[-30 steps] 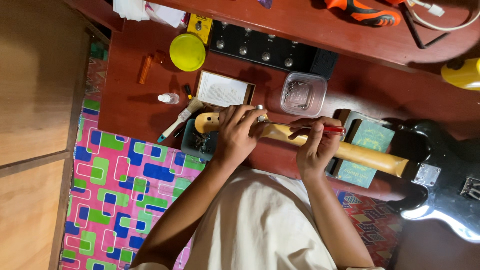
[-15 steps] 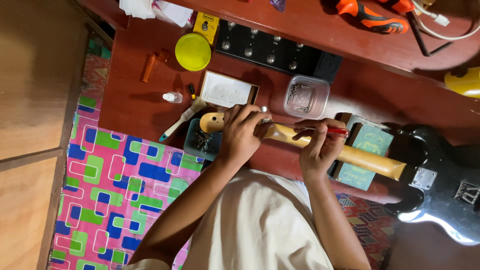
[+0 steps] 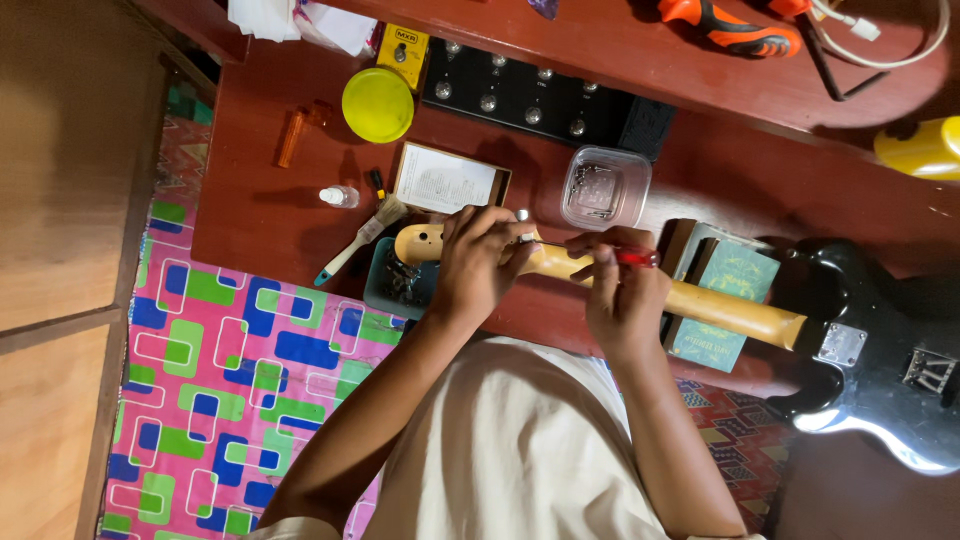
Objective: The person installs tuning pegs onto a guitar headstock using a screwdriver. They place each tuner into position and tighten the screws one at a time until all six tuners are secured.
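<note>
A black electric guitar (image 3: 880, 360) lies face down across the red-brown table (image 3: 260, 220), its pale wooden neck (image 3: 730, 312) pointing left. My left hand (image 3: 478, 262) grips the headstock (image 3: 415, 242), fingers over a silver tuner. My right hand (image 3: 622, 288) rests on the neck and holds a red-handled screwdriver (image 3: 636, 257) whose tip points toward the headstock. The neck rests on a green book (image 3: 728, 290).
A clear plastic tub of small parts (image 3: 605, 187), a paper booklet (image 3: 447, 181), a brush (image 3: 358, 242), a small dropper bottle (image 3: 340, 196), a yellow lid (image 3: 377, 104) and a black pedal board (image 3: 545, 95) lie on the table. A dark tray (image 3: 395, 280) sits under the headstock. A patterned mat (image 3: 240, 370) covers the floor.
The view has shifted slightly. Both hands stay on the headstock and neck, with small finger movements around the screwdriver.
</note>
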